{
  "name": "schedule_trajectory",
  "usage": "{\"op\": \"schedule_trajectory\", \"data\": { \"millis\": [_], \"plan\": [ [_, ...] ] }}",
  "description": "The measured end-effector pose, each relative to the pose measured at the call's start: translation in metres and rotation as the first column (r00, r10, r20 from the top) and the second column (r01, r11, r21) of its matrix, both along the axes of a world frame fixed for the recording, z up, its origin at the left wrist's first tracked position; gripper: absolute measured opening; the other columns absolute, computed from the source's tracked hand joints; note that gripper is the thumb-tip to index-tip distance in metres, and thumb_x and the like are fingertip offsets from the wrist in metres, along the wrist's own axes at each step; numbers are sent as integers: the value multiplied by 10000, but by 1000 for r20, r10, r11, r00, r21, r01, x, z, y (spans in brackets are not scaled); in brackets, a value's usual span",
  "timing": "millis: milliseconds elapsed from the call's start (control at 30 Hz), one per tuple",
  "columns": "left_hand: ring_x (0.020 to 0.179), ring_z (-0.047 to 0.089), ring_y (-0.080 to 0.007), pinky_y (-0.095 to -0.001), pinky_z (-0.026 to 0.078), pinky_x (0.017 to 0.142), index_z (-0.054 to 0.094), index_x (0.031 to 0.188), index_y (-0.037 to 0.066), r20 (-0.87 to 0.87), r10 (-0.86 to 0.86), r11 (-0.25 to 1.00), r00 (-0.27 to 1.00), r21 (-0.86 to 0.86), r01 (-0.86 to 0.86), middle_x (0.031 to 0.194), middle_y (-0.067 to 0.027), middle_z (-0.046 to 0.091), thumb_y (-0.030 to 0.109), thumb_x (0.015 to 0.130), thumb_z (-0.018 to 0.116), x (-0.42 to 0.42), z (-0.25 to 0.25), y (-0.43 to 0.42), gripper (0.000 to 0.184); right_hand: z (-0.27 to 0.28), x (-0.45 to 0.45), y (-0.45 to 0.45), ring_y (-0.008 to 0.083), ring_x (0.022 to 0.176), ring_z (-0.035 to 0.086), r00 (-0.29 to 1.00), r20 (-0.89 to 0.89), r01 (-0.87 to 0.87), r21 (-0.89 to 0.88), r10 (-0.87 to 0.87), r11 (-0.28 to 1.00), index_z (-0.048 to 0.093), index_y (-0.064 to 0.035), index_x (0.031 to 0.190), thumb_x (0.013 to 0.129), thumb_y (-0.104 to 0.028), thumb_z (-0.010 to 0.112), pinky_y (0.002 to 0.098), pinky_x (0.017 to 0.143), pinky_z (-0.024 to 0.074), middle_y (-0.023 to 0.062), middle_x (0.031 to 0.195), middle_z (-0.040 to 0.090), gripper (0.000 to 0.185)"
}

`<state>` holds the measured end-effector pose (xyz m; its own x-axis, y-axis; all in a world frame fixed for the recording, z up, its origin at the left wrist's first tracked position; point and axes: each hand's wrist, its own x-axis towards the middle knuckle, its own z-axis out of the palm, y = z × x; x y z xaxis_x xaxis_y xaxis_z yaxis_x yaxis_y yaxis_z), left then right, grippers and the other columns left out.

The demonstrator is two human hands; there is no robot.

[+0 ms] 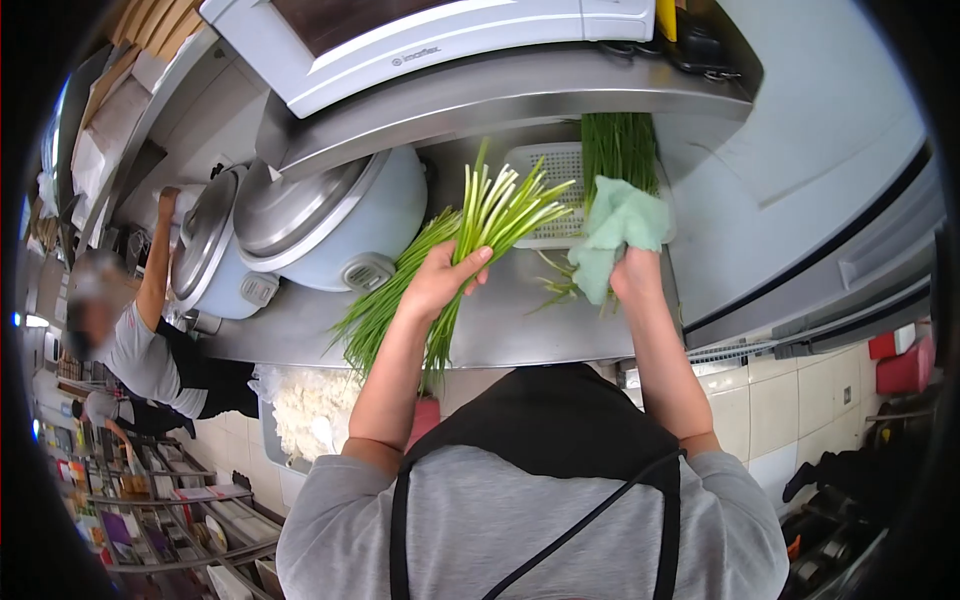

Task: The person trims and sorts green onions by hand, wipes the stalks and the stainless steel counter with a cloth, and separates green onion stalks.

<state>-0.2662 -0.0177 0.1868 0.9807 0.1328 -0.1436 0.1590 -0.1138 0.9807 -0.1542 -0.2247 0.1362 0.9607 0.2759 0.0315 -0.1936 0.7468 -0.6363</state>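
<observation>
My left hand is wrapped round a bundle of green stalks, pale ends pointing up and away, green tips hanging toward the counter's front edge. A light green cloth is bunched in my right hand, whose fingers are partly hidden by it. Behind the cloth, more long green stalks lie over a white perforated basket. Loose trimmings lie on the steel counter between my hands. More green stalks lie on the counter beneath and left of the held bundle.
Two large lidded cookers stand at the left. A white appliance sits on a steel shelf above. Below the counter at left is a tub of pale food. A person reaches toward the far cooker.
</observation>
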Motion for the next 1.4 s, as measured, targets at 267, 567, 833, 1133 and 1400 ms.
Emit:
{"op": "schedule_trajectory", "data": {
  "millis": [267, 567, 833, 1133, 1400],
  "plan": [
    [521, 436, -71, -201, 333, 449, 531, 827, 13, 41, 115, 988, 993, 99, -118, 631, -17, 516, 174, 804, 571, -13, 9, 21, 167, -82, -30, 59, 282, 852, 561, 591, 428, 291, -904, 684, 313, 530, -13, 1005, 761, -175, 531, 378, 729, 449, 172, 1010, 539, 293],
    [477, 435, -54, -202, 347, 434, 561, 799, 20, 66, 138, 956, 988, 250, -150, 580, 6, 517, 233, 768, 612, -12, -6, 17, 221, 43, -28, 52, 231, 767, 528, 477, 873, 666, -434, 101, 607, 615, -68, 861, 711, -50, 592, 304, 646, 436, 80, 863, 536, 152],
    [488, 428, -54, -202, 341, 439, 549, 787, 19, 63, 69, 936, 996, 341, -86, 601, 6, 522, 210, 772, 611, -13, -2, 3, 201, 34, -19, 56, 220, 794, 483, 308, 932, 810, -362, 190, 461, 629, -67, 793, 679, -79, 628, 310, 672, 402, 57, 886, 541, 115],
    [446, 424, -61, -219, 353, 421, 565, 742, 16, 196, 61, 860, 979, 488, -151, 535, 4, 507, 218, 748, 620, -10, -4, -13, 209, 26, -23, 54, 241, 831, 464, 449, 865, 776, -502, 225, 381, 612, -72, 718, 661, -114, 615, 344, 718, 371, 47, 897, 519, 71],
    [519, 518, -133, -285, 411, 517, 581, 839, -26, 87, 81, 877, 993, 467, -112, 573, -69, 558, 215, 738, 621, -1, -11, -15, 264, 47, -20, 10, 181, 877, 514, 739, 646, 374, -630, 192, 680, 593, -23, 762, 717, -116, 619, 274, 722, 406, 68, 917, 528, 106]
  ]
}}
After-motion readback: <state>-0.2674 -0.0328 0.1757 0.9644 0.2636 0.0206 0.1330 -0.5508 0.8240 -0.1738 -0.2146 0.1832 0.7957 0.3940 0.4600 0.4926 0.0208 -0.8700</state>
